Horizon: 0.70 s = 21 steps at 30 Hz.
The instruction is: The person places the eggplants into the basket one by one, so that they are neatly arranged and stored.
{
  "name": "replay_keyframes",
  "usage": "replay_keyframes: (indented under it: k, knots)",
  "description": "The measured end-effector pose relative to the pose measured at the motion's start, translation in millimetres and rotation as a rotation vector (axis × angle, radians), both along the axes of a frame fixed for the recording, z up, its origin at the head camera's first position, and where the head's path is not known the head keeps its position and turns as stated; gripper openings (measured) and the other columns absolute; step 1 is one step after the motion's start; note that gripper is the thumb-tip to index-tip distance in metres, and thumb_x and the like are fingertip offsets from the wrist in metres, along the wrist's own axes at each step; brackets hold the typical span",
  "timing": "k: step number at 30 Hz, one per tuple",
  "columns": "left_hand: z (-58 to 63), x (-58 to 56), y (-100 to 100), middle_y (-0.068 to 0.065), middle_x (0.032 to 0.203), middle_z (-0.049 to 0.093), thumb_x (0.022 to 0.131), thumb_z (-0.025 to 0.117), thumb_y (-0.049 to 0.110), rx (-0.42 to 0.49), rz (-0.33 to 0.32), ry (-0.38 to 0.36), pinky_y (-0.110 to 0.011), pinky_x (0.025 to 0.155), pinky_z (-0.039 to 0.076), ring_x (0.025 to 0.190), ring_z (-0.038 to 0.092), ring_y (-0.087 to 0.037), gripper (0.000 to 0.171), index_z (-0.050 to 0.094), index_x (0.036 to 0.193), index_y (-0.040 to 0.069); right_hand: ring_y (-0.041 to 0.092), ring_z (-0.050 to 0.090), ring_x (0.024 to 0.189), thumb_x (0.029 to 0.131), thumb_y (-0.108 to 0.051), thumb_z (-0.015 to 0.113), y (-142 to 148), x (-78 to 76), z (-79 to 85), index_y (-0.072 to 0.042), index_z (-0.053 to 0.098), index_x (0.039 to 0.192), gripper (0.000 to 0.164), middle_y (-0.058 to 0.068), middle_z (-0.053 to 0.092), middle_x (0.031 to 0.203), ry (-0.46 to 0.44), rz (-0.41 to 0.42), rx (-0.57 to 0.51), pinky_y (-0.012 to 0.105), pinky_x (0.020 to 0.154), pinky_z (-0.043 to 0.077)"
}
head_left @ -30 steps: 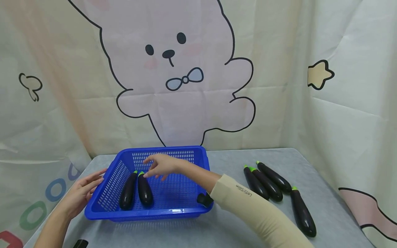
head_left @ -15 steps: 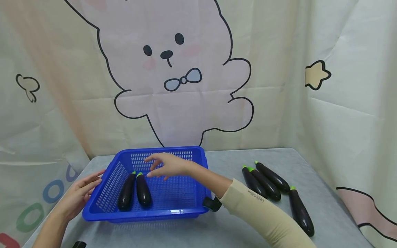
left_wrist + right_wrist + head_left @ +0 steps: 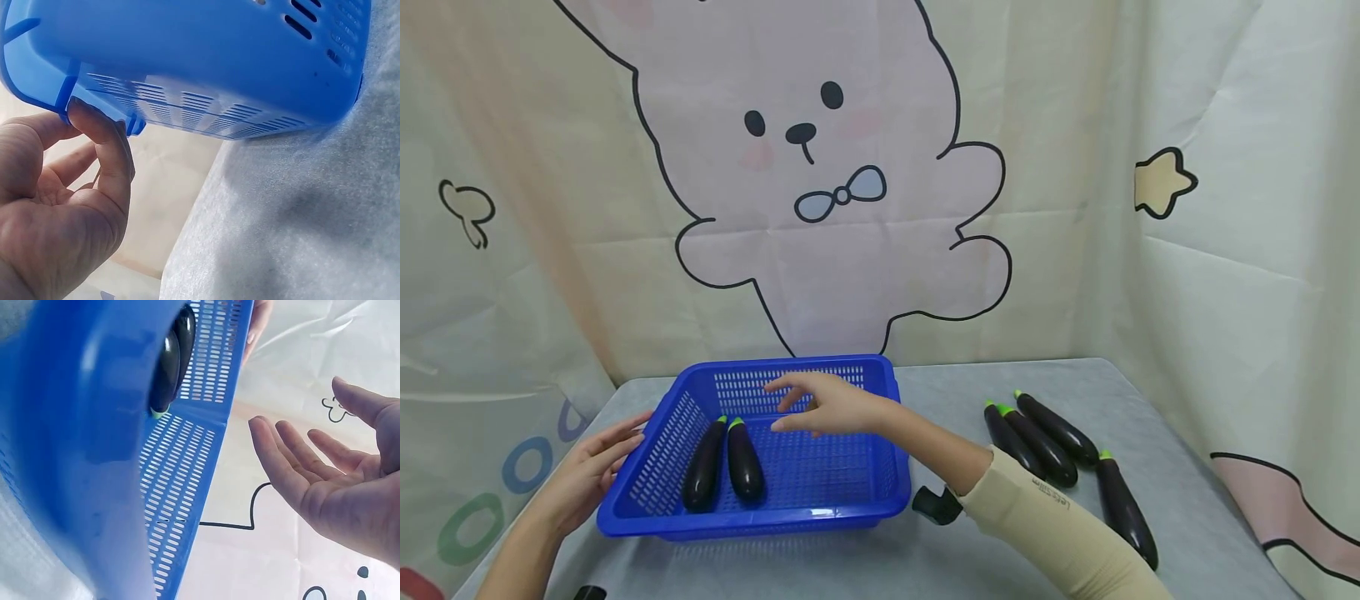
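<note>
A blue plastic basket (image 3: 820,517) stands on the grey table, with two dark eggplants inside: a left eggplant (image 3: 703,468) and a right eggplant (image 3: 745,463), lying side by side with green stem ends to the back. At the basket's left rim my left hand (image 3: 597,471) grips the edge; the left wrist view shows thumb and fingers bent at the rim (image 3: 65,94). Over the basket's middle hovers my right hand (image 3: 835,406), fingers loosely spread and holding nothing. The right wrist view shows its fingers (image 3: 281,459) apart from the basket.
Several more eggplants lie on the table (image 3: 985,542) right of the basket, among them a back eggplant (image 3: 1057,428) and a front eggplant (image 3: 1126,510). Black wrist gear (image 3: 937,505) hangs under the right forearm. A printed curtain (image 3: 1060,275) stands behind the table.
My right hand has moved away from the stem of the right eggplant, rightward over the basket. The left hand keeps its place at the rim, and the eggplants lie as before.
</note>
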<state>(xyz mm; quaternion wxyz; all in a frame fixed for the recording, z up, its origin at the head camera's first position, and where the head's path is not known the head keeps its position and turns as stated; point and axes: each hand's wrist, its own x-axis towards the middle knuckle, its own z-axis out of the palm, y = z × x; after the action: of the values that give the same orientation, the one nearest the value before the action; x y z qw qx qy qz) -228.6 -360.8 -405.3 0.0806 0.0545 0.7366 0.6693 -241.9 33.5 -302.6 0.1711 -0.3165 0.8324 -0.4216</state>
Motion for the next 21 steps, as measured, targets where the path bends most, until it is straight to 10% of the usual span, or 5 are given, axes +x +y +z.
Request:
replay_keyframes:
  k: [21]
  knots:
    - [-1.5, -1.5, -1, 0.03, 0.116, 0.067, 0.114, 0.048, 0.02, -0.014, 0.015, -0.006, -0.028, 0.081, 0.063, 0.099, 0.073, -0.005, 0.038, 0.066, 0.123, 0.052, 0.03, 0.071, 0.119, 0.103, -0.028, 0.071, 34, 24.4, 3.6, -0.016, 0.051, 0.155, 0.057, 0.013, 0.065, 0.142, 0.147, -0.071, -0.046, 0.037, 0.087, 0.064]
